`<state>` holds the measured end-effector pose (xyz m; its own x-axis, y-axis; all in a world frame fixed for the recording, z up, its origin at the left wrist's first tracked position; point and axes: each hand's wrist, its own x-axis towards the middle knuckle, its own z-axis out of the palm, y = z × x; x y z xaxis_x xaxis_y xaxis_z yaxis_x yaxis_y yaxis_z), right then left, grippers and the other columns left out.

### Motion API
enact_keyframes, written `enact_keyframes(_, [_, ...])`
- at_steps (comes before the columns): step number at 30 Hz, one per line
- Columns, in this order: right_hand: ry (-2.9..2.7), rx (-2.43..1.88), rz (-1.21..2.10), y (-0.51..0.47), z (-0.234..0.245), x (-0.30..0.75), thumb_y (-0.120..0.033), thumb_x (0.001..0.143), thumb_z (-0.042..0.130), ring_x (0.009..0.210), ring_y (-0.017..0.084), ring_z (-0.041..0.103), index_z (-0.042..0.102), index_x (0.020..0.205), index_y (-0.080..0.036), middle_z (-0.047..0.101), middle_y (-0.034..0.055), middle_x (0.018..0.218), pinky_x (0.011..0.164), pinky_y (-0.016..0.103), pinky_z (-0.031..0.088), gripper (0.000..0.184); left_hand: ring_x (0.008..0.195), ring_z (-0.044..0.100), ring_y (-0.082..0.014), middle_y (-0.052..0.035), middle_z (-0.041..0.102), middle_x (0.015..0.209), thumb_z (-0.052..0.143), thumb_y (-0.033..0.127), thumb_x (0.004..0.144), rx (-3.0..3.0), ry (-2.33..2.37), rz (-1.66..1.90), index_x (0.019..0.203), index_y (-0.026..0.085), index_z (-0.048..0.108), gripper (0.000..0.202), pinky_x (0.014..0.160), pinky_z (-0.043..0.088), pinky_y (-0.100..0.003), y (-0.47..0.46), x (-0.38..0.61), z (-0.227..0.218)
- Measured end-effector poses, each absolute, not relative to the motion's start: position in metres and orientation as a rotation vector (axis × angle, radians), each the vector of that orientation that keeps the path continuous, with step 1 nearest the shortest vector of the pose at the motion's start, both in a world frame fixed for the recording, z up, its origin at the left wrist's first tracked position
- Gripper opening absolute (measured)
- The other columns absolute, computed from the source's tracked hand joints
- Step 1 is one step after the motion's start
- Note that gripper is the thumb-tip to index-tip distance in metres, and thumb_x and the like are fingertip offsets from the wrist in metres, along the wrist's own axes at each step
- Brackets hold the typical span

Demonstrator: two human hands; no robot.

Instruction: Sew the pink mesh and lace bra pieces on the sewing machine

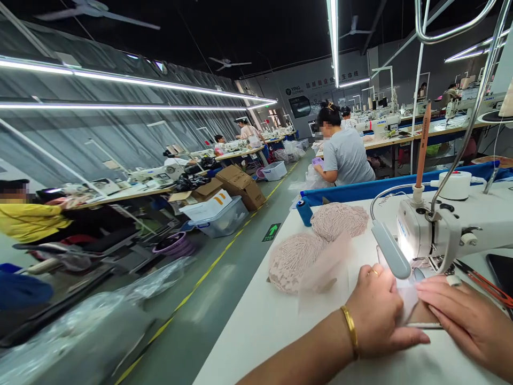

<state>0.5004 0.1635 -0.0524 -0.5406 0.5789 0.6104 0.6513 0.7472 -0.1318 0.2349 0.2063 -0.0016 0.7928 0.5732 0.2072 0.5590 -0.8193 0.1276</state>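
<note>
My left hand point(377, 310), with a ring and a gold bangle, bends its fingers over a piece of thin pale sheer fabric point(406, 299) beneath the sewing machine head. Its thumb stretches toward my other hand. Lying almost flat, my right hand point(465, 315) has its fingers stretched out and its fingertips on the fabric's right side. The white sewing machine point(412, 227) shines a light on the spot, while a grey lamp arm point(390, 251) partly covers the needle area. Two beige lace cups point(296, 259) rest left of my hands, with sheer fabric draped over the nearer one.
A blue thread spool point(304, 213) stands by the table's far left edge. Red-handled scissors point(487, 283) and a dark phone point(502, 274) lie right of the machine. Beyond the table, a co-worker in grey point(348, 155) sits. Boxes and plastic bins point(222, 219) line the aisle.
</note>
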Motion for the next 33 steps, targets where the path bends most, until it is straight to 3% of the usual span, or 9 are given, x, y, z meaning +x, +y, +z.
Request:
enact_keyframes(3, [-2.376,-0.907,0.007,0.16,-0.045,0.493,-0.017,0.104,0.054,0.117,0.025,0.071,0.063,0.14,-0.028,0.075,0.0049,0.133,0.097,0.037,0.06,0.039,0.097,0.065,-0.0249,-0.0071,0.07,0.11,0.067,0.078,0.093,2.809,0.699,0.337,0.089,0.023,0.081,0.056,0.089,0.046,-0.039,0.199,0.231,0.004])
enact_keyframes(6, [-2.447,-1.026,0.123,0.159,-0.043,0.489,-0.013,0.101,0.053,0.099,0.025,0.072,0.07,0.123,-0.03,0.078,0.0049,0.116,0.083,0.037,0.059,0.032,0.09,0.067,-0.0202,-0.0047,0.074,0.102,0.069,0.05,0.104,2.736,0.678,0.314,0.101,0.021,0.078,0.03,0.082,0.049,-0.031,0.204,0.232,0.004])
enact_keyframes(9, [-2.463,-1.081,0.119,0.158,-0.043,0.491,-0.01,0.098,0.052,0.094,0.026,0.069,0.073,0.117,-0.03,0.076,0.0058,0.112,0.08,0.037,0.057,0.034,0.081,0.065,-0.0187,-0.0046,0.073,0.095,0.062,0.025,0.104,2.781,0.747,0.351,0.107,0.019,0.074,0.014,0.073,0.049,-0.03,0.208,0.236,-0.004])
enact_keyframes(12, [-2.475,-1.103,0.112,0.157,-0.042,0.493,-0.01,0.097,0.052,0.093,0.026,0.068,0.073,0.113,-0.03,0.075,0.0057,0.109,0.08,0.038,0.056,0.033,0.079,0.063,-0.0194,-0.0049,0.072,0.094,0.068,0.025,0.099,2.86,0.763,0.428,0.099,0.02,0.075,0.009,0.07,0.047,-0.032,0.207,0.24,-0.015])
enact_keyframes(16, [-2.479,-1.092,0.091,0.157,-0.042,0.495,-0.011,0.098,0.051,0.092,0.026,0.067,0.074,0.111,-0.031,0.075,0.0048,0.104,0.082,0.039,0.054,0.033,0.094,0.067,-0.0225,-0.0058,0.077,0.11,0.072,0.027,0.098,2.878,0.685,0.536,0.09,0.017,0.071,0.012,0.084,0.052,-0.036,0.204,0.243,-0.024])
enact_keyframes(25, [-2.451,-1.081,-0.037,0.159,-0.046,0.496,-0.012,0.097,0.053,0.088,0.026,0.067,0.074,0.1,-0.03,0.076,0.0047,0.101,0.078,0.038,0.052,0.028,0.089,0.067,-0.0215,-0.0051,0.077,0.102,0.062,0.028,0.106,2.912,0.672,0.58,0.101,0.017,0.072,0.015,0.079,0.051,-0.035,0.203,0.245,-0.031])
enact_keyframes(33, [-2.418,-1.11,-0.142,0.163,-0.047,0.497,-0.01,0.094,0.051,0.083,0.025,0.068,0.072,0.103,-0.029,0.078,0.0039,0.106,0.074,0.038,0.05,0.03,0.093,0.07,-0.0227,-0.0079,0.077,0.102,0.058,0.024,0.105,2.883,0.726,0.636,0.103,0.019,0.073,0.015,0.085,0.053,-0.038,0.207,0.247,-0.032])
